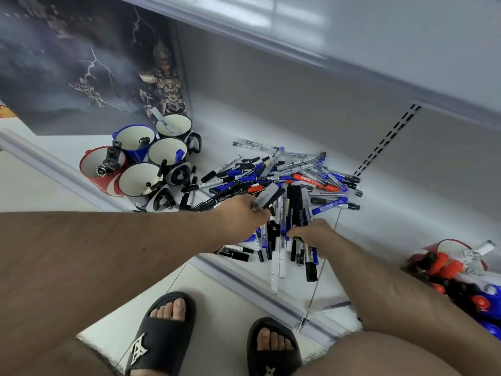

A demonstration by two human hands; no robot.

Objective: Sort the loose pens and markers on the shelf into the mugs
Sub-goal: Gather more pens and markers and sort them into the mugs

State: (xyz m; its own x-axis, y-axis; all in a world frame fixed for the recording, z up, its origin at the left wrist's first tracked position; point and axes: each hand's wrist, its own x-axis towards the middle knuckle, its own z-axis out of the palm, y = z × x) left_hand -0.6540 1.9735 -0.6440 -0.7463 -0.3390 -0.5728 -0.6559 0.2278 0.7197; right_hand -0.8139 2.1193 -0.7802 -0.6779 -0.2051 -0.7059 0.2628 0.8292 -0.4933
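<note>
Blue, black, clear and a few orange-red plastic barrels lie heaped as a pile of pens and markers point(284, 180) on the smooth white shelf point(352, 240), spreading from under both our hands to well beyond our fingertips.

Our left hand point(244, 213) has its fingers curled round a small bundle: a grey-bodied marker point(267, 196) with a dark one beside it, both slanting up out of the grip. Our right hand point(314, 234) lies just beside the left, fingers bent down and closed on a fan of slim sticks, among them a clear pen with a black cap point(310, 263) whose end juts back toward us past the shelf's lip.

Left of our left hand stands a tight cluster of five glossy round mugs, all upright. Nearest is a white-lined mug with black handle point(141, 183) holding a few slim pens. Beside it is a red mug point(100, 169) with chunky black pieces inside. Behind them stand a blue mug point(134, 141), a black-handled mug with a blue-capped marker point(168, 154), and a far mug point(173, 126) holding one clear pen.

Right of our right hand lies a clear packet of orange and blue toy parts point(455, 278). Below our hands, black rubber slides point(162, 335) rest on pale floor tile.
</note>
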